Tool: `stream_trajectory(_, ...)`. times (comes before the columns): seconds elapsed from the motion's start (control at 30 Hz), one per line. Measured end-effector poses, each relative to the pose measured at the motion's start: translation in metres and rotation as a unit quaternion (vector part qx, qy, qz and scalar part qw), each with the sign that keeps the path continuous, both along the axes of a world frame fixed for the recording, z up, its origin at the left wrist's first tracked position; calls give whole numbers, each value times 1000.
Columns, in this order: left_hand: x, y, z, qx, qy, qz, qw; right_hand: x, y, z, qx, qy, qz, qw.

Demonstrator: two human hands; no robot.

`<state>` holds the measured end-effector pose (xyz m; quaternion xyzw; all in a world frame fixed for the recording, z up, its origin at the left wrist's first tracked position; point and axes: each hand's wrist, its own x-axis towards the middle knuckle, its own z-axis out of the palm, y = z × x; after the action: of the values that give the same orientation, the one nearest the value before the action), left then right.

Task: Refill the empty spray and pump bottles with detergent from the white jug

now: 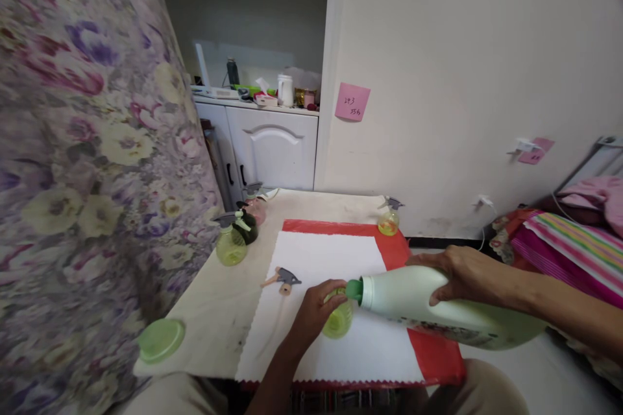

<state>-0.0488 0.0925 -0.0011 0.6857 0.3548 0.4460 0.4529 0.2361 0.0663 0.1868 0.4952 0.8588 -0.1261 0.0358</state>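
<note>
My right hand grips a large pale green detergent jug, tilted on its side with its green spout pointing left. The spout meets the mouth of a small yellow-green spray bottle that stands on the white sheet. My left hand is closed around the top of that bottle. A grey spray nozzle with its tube lies on the sheet to the left. At the table's left front corner lies a round green cap. Whether liquid is flowing is hard to see.
Spray bottles stand on the table's edges: yellow-green, dark and pink at left, clear with orange liquid at back right. A floral curtain hangs left; a wall rises behind. Bedding lies right.
</note>
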Motion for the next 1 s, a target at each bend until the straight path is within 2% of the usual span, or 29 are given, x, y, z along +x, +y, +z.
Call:
stream_trajectory(0.33,0,2,-1,1,5,3,1000,1,0,0,-12,10,11,1000)
stream_trajectory(1.0,0,1,-2,-1,11,4,1000,2,3,-3,10,-17,7,1000)
